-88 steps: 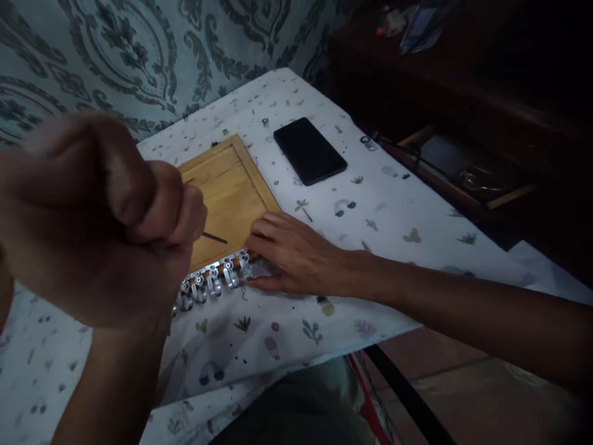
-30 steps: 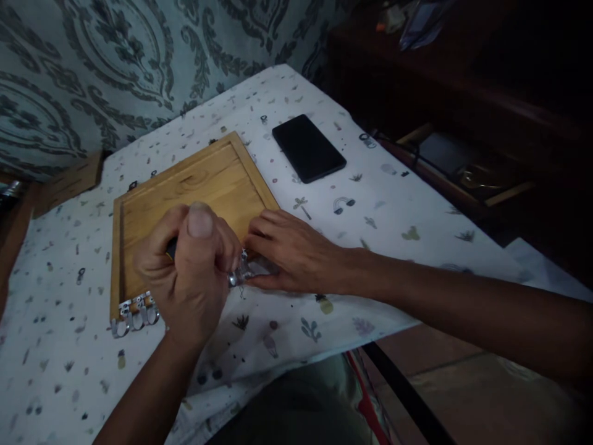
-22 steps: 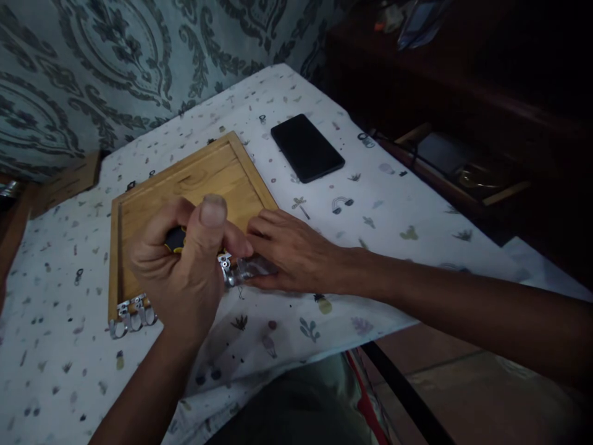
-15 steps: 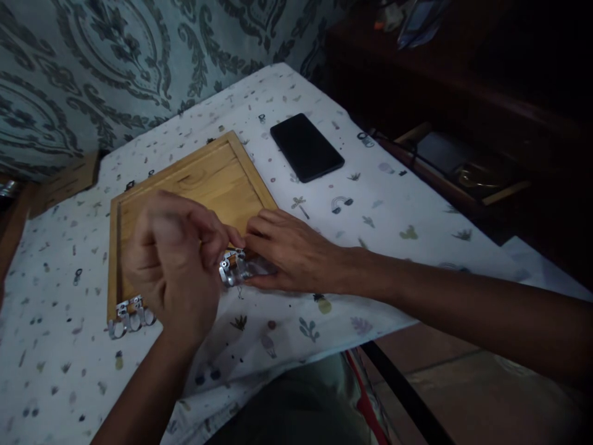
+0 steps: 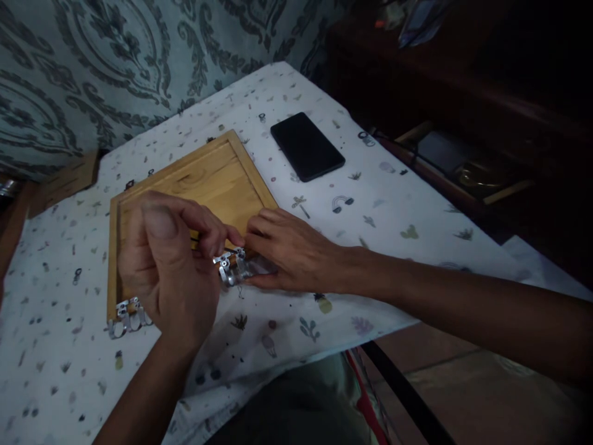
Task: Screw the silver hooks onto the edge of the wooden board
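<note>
A framed wooden board [image 5: 231, 188] lies on the table, with a shiny metal fitting with curved hooks [image 5: 228, 264] at its near right corner. Over the board, my left hand [image 5: 171, 266] is closed around a thin dark tool [image 5: 194, 241]. The tool's narrow shaft points at a screw on that fitting; its exact kind is hidden by my fingers. My right hand [image 5: 291, 253] grips the board's corner beside the fitting, fingers on top and thumb along the near edge. Another such fitting [image 5: 130, 318] sits at the near left corner, partly behind my left hand.
A black phone [image 5: 308, 147] lies face up beyond the board. Brown cardboard [image 5: 67, 182] stands at the table's left rear, near the patterned wall covering. A printed white cloth [image 5: 370, 296] covers the table. Dark furniture [image 5: 454, 111] stands at the right.
My left hand has turned slightly and shifted a little left, and more of the dark tool shows. My right hand and the board stay in place.
</note>
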The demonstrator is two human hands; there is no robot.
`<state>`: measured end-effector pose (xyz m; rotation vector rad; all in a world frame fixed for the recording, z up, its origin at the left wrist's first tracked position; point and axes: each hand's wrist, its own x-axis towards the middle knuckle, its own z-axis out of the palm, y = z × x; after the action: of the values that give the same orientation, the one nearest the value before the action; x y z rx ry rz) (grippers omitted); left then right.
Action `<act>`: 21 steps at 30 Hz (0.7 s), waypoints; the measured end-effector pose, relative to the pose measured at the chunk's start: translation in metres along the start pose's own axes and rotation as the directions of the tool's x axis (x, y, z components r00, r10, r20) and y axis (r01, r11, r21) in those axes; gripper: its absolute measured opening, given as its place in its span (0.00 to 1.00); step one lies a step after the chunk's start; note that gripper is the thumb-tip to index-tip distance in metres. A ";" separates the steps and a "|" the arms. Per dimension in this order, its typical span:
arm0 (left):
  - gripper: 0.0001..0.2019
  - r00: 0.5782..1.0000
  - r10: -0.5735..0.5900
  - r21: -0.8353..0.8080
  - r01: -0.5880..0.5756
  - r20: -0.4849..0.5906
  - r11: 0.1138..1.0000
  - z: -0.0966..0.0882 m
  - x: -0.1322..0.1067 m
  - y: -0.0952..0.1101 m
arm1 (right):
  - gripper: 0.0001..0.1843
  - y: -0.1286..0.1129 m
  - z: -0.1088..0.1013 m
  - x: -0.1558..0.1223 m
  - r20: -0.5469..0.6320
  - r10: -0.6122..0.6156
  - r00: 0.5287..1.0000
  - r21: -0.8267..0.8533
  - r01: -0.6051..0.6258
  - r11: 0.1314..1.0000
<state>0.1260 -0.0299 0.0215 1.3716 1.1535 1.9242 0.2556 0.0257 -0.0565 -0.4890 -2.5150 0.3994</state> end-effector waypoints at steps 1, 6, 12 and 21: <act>0.19 1.000 -0.005 0.000 0.005 -0.003 1.000 0.000 0.000 0.000 | 0.26 0.000 0.000 0.000 0.001 -0.001 1.000 0.002 0.001 1.000; 0.18 1.000 0.011 -0.012 -0.011 0.017 1.000 -0.002 0.001 -0.004 | 0.24 0.001 0.000 0.000 0.005 -0.001 1.000 0.016 0.001 1.000; 0.16 1.000 0.009 -0.014 -0.009 0.021 1.000 -0.002 0.000 -0.005 | 0.24 0.002 0.001 -0.001 -0.005 -0.006 1.000 0.033 0.006 0.999; 0.17 0.995 -0.091 -0.066 0.094 0.048 0.993 -0.002 0.007 -0.003 | 0.24 0.000 -0.001 -0.001 0.002 0.009 1.000 0.051 -0.009 0.999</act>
<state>0.1214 -0.0234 0.0225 1.2960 1.1004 1.8414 0.2567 0.0258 -0.0563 -0.4803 -2.4985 0.4671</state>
